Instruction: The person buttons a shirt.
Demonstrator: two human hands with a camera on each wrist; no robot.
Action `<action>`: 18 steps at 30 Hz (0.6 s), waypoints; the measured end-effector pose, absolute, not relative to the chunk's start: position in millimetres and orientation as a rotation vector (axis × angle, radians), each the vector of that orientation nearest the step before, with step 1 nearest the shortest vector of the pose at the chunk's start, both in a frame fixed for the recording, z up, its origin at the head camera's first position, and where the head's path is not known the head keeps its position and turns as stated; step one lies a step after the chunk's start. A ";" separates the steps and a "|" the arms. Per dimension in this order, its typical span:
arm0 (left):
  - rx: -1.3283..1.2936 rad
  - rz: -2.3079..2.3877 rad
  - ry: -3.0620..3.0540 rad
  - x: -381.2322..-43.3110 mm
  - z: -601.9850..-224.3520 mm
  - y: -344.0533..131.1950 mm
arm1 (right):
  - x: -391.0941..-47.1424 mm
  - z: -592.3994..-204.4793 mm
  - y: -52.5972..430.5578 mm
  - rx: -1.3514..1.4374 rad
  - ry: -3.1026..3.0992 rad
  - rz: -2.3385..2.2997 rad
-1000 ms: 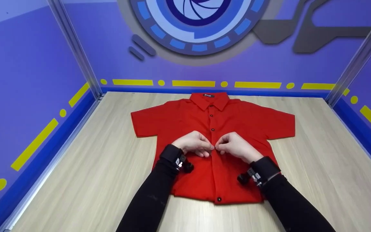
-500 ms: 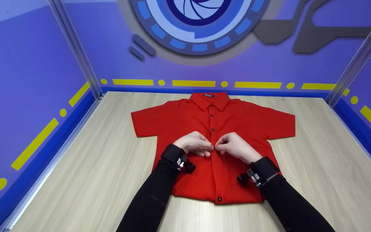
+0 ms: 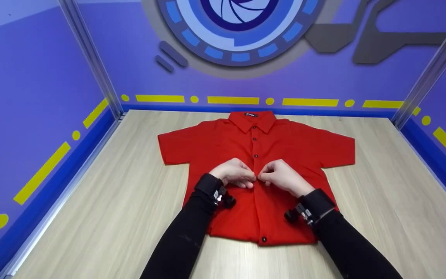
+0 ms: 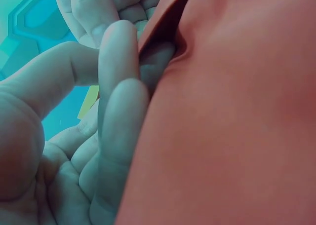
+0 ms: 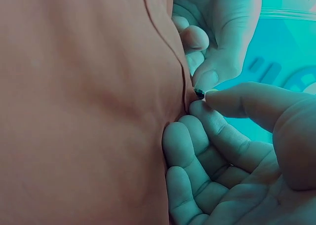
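A red short-sleeved button-up shirt (image 3: 230, 217) lies front up on the table, collar away from me. Midway down its placket (image 3: 258, 209), both hands meet. My left hand (image 3: 230, 171) pinches the placket edge, and in the left wrist view a fingertip reaches under the cloth fold. From the other side my right hand (image 3: 285, 179) pinches a small dark button (image 5: 199, 93) between thumb and index finger. The left thumb lies right at that button in the right wrist view. In the head view the fingers hide it.
Further dark buttons show on the placket: an upper button (image 3: 256, 155) and a bottom button (image 3: 263, 239) at the hem. The pale wooden table (image 3: 130, 174) is enclosed by a blue-purple back wall (image 3: 130, 58) and side walls.
Both hands stay at the same spot on the placket. The left hand has shifted very slightly; the shirt lies as before.
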State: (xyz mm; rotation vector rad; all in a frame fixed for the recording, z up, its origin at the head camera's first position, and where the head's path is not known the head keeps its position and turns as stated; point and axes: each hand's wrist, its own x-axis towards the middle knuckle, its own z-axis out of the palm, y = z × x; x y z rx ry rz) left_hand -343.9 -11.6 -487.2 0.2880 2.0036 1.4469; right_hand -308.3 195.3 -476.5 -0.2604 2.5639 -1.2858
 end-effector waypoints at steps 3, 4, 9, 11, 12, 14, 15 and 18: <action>0.288 1.446 2.007 -343.6 -487.3 -11.7 | -308.2 -477.3 195.3 -0.272 2.556 -1.295; 0.289 1.446 2.008 -343.6 -487.2 -11.7 | -308.2 -477.6 195.3 -0.277 2.556 -1.296; 0.296 1.441 2.009 -343.7 -487.1 -11.5 | -308.4 -478.3 196.4 -0.302 2.566 -1.269; 0.299 1.437 2.006 -344.0 -487.2 -11.4 | -308.5 -477.9 197.2 -0.312 2.568 -1.249; 0.301 1.436 2.005 -344.1 -487.3 -11.4 | -308.5 -477.7 197.4 -0.317 2.567 -1.242; 0.303 1.433 2.003 -344.3 -487.3 -11.4 | -308.6 -477.3 197.9 -0.323 2.564 -1.229; 0.304 1.430 2.001 -344.3 -487.3 -11.3 | -308.7 -477.3 198.0 -0.327 2.563 -1.225; 0.307 1.426 2.000 -344.3 -487.0 -11.3 | -309.2 -477.9 198.0 -0.335 2.565 -1.222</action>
